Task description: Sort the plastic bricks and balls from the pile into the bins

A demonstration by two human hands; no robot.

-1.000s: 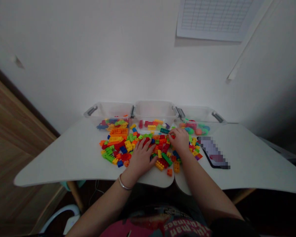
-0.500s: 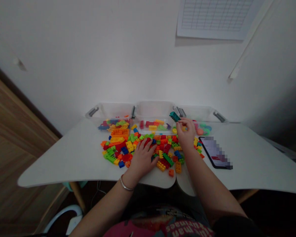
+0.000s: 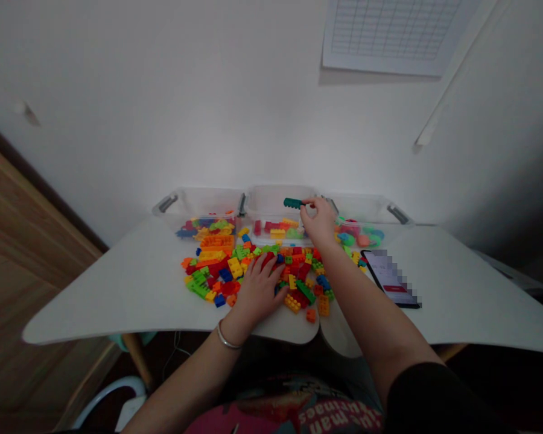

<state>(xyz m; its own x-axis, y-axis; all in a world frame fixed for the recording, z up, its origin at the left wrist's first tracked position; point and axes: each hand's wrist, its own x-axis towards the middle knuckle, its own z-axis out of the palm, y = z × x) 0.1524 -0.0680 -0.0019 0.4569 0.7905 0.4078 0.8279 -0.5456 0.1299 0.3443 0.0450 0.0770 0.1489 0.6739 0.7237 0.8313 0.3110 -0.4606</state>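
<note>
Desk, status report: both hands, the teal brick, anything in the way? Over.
Right hand pinching teal brick, held up near middle bin. Left hand spread on brick pile. Nothing seen blocking the brick; phone right of pile.

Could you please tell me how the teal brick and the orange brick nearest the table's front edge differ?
The teal brick is long, while the orange brick is short. The teal brick is held up in the right hand; the orange brick lies on the table. Both are toy bricks.
</note>
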